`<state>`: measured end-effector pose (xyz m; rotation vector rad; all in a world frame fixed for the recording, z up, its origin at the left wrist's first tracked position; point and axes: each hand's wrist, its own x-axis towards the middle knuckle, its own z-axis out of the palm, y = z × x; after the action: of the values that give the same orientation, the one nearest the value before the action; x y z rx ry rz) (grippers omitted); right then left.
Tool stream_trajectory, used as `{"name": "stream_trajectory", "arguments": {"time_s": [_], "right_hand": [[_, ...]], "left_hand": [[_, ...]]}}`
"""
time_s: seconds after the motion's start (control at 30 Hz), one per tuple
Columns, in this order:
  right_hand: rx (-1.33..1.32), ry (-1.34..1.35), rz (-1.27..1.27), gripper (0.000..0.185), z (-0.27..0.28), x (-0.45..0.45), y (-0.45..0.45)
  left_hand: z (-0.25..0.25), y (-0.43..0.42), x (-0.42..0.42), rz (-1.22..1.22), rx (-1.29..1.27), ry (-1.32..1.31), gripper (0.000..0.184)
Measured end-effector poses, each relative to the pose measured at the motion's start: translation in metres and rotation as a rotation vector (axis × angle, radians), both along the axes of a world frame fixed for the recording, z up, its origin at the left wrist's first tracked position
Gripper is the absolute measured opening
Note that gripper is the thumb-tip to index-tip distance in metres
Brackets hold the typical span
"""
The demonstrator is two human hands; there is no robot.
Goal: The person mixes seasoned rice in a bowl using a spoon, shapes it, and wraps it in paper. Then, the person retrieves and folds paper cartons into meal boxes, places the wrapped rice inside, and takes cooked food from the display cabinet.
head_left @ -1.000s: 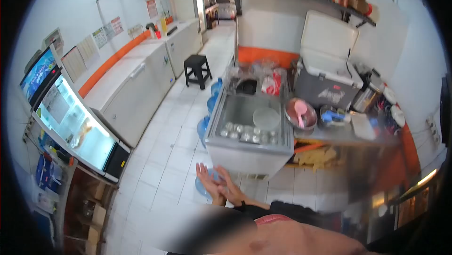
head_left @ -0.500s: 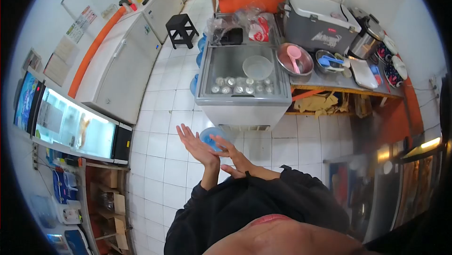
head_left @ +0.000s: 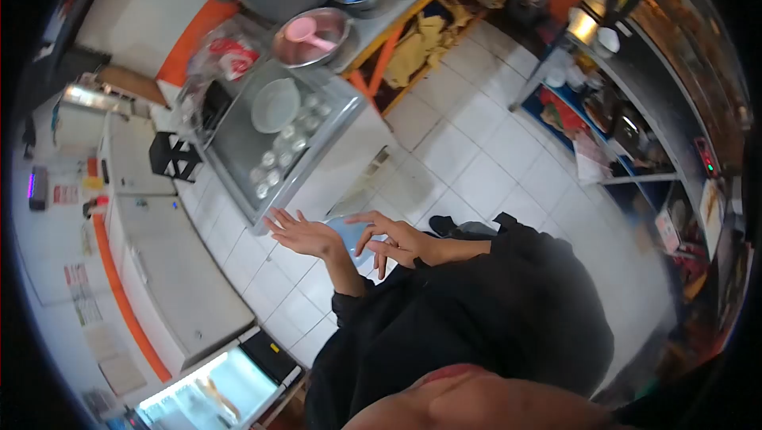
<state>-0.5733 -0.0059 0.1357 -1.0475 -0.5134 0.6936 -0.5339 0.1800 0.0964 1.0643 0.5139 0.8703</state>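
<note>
- fingers (head_left: 286,230) of the left hand (head_left: 309,239) are spread and released; the palm is turned up, and nothing lies on it.
- the right hand (head_left: 403,241) is just beside it, with its fingers loosely bent, not clenched; i see no object inside them.
- between the 2 hands, in this view, the blue bottle (head_left: 346,233) shows behind and below. it seems to stand on the floor (head_left: 413,184), near the front of the freezer (head_left: 341,160). i see no grip on it, and its lower part is hidden by the right hand.
- the freezer is ahead of the left hand; round silvery things (head_left: 290,144) are visible in it, with a pale round bowl (head_left: 276,105) near them.
- about the step in hand, my judgement is that it is only a free gesture of 2 empty hands in front of the black shirt (head_left: 476,311); no thing is being lifted or carried.
- about the next move, i judge that any grip would first call for parting the hands, reaching away from the body and curling the fingers. for the bottle, this reach would go downward; for the freezer, forward.
</note>
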Motion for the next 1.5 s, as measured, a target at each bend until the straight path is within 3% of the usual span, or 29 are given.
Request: {"name": "stream_trajectory", "arguments": {"time_s": [0.07,0.17,0.3,0.43,0.5,0.53,0.6,0.67,0.77,0.87,0.93,1.07,1.2,1.27,1.33,1.37,1.4,1.47,1.5], "right_hand": [[-0.141,-0.074,-0.109,0.032,-0.007,-0.004,-0.026],[-0.251,-0.140,-0.191,0.027,-0.011,-0.004,-0.070],[-0.326,-0.185,-0.513,0.022,-0.013,-0.004,-0.125],[-0.324,-0.085,-0.661,0.021,-0.031,-0.002,-0.175],[-0.296,0.062,-0.778,0.021,-0.050,0.004,-0.192],[-0.259,0.135,-0.824,0.020,-0.057,0.011,-0.198],[-0.167,0.181,-0.919,0.019,-0.067,0.034,-0.204],[-0.044,0.250,-1.025,0.018,-0.075,0.069,-0.213],[-0.130,0.256,-1.034,0.018,-0.107,0.124,-0.230],[-0.179,0.252,-1.072,0.018,-0.138,0.186,-0.242],[-0.214,0.287,-1.098,0.018,-0.151,0.234,-0.251],[-0.306,0.254,-1.011,0.017,-0.202,0.326,-0.271],[-0.191,0.365,-1.069,0.016,-0.283,0.419,-0.279],[-0.274,0.279,-1.027,0.014,-0.323,0.461,-0.278],[-0.215,0.285,-0.990,0.016,-0.362,0.497,-0.276],[-0.243,0.265,-0.990,0.017,-0.382,0.513,-0.275],[-0.267,0.243,-0.987,0.018,-0.402,0.528,-0.275],[-0.374,0.160,-0.995,0.017,-0.441,0.554,-0.275],[-0.375,0.156,-1.041,0.016,-0.453,0.566,-0.274]], "left_hand": [[-0.009,-0.014,0.022,-0.025,-0.020,-0.022,0.060],[-0.015,-0.051,0.052,-0.144,0.012,0.001,0.059],[-0.016,-0.108,0.079,-0.306,-0.092,0.008,0.058],[-0.041,-0.164,0.098,-0.533,-0.015,-0.011,0.059],[-0.052,-0.195,0.108,-0.796,-0.174,0.119,0.059],[-0.056,-0.208,0.112,-0.794,-0.167,0.134,0.059],[-0.060,-0.227,0.129,-0.963,-0.109,0.096,0.059],[-0.069,-0.231,0.156,-0.957,0.002,0.082,0.059],[-0.095,-0.239,0.212,-0.885,0.190,0.065,0.061],[-0.119,-0.239,0.277,-0.932,0.375,0.159,0.053],[-0.131,-0.252,0.319,-1.012,0.541,0.289,0.034],[-0.191,-0.267,0.413,-1.081,0.800,0.463,0.023],[-0.254,-0.295,0.493,-1.114,0.972,0.373,0.023],[-0.287,-0.311,0.528,-1.185,1.328,0.167,0.027],[-0.342,-0.317,0.562,-1.053,1.350,0.161,0.039],[-0.369,-0.311,0.583,-0.947,1.586,0.163,0.050],[-0.394,-0.304,0.595,-0.837,1.663,0.430,0.057],[-0.449,-0.279,0.618,-0.691,1.633,0.420,0.061],[-0.462,-0.272,0.620,-0.820,1.474,0.646,0.057]]}}
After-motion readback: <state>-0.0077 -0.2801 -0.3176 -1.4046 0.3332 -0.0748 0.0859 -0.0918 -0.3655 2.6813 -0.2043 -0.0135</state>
